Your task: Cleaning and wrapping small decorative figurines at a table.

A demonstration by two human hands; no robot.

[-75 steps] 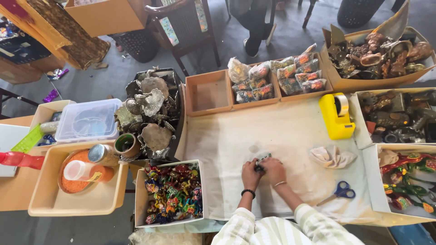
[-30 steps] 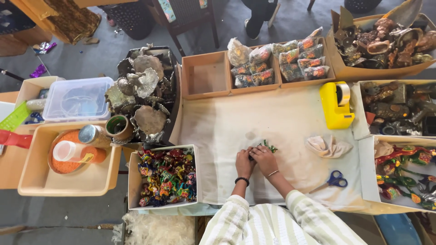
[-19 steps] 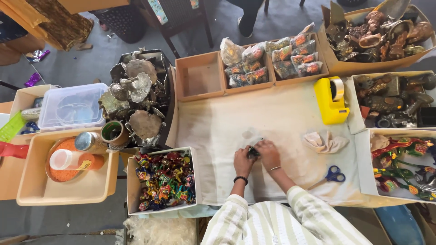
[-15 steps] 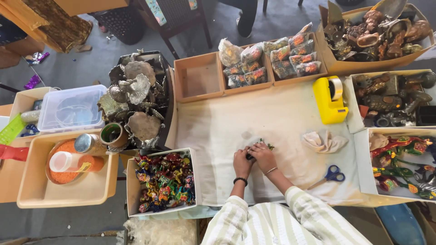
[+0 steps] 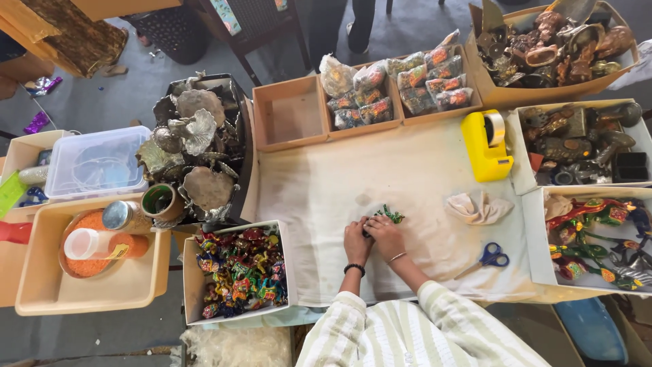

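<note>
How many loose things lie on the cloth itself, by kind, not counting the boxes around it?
Yellow tape dispenser: 1
Crumpled beige rag: 1
Blue-handled scissors: 1
Small green item under the left hand and right hand: 1
Total: 4

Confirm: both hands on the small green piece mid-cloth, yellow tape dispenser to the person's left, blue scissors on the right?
Not quite. In the head view the yellow tape dispenser is on the person's right, beyond the hands. The rest holds: left hand and right hand meet on the small green piece, blue scissors on the right.
</note>
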